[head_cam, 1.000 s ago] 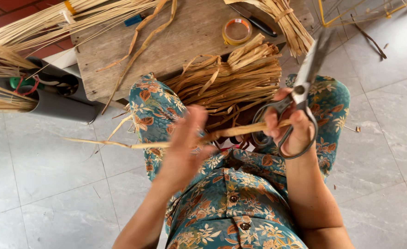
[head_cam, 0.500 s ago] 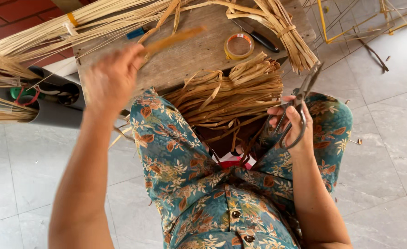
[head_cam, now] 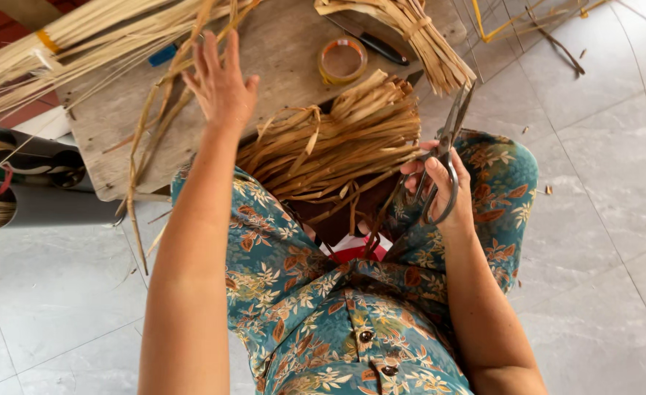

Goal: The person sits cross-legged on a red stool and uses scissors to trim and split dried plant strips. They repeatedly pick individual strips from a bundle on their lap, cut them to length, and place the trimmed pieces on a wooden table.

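Note:
My right hand (head_cam: 444,186) holds a pair of metal scissors (head_cam: 447,150) over my right knee, blades pointing up and away. My left hand (head_cam: 219,84) is stretched out over the low wooden table (head_cam: 279,55) with fingers spread and nothing in it, hovering beside long pale straw stalks (head_cam: 155,124) that hang over the table's edge. A heap of short tan straw strips (head_cam: 345,143) lies across my lap and the table's front edge. I sit in a teal floral garment.
On the table lie a roll of tape (head_cam: 343,61), a dark-handled tool (head_cam: 374,44) and a tied straw bundle (head_cam: 411,33). Long straw sheaves (head_cam: 52,44) and grey tubes (head_cam: 41,205) stand at left. Grey floor tiles (head_cam: 601,183) carry scattered scraps.
My left hand carried a straw stalk from my lap up to the table, let it go and now hovers open. The right hand with scissors stayed near the knee.

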